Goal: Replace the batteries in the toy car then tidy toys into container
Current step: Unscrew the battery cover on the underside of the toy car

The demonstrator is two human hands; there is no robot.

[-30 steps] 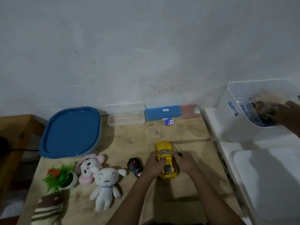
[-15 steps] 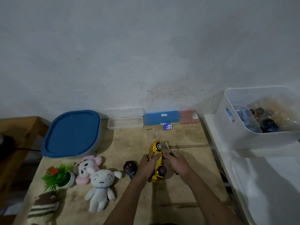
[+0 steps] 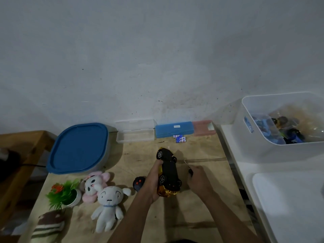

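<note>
Left hand (image 3: 154, 179) grips the toy car (image 3: 169, 170) (black underside up) above the table (image 3: 201, 213); right hand (image 3: 197, 178) holds a small screwdriver (image 3: 189, 168) just beside it.

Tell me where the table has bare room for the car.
Bare wood lies between the batteries and the toy car, and right of the right hand to the table edge. The left is crowded with plush toys.

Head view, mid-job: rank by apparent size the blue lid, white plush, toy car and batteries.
1. blue lid, clearly largest
2. white plush
3. toy car, slightly smaller, but it is held, possibly nearer the camera, so unsure
4. batteries, smallest
</note>
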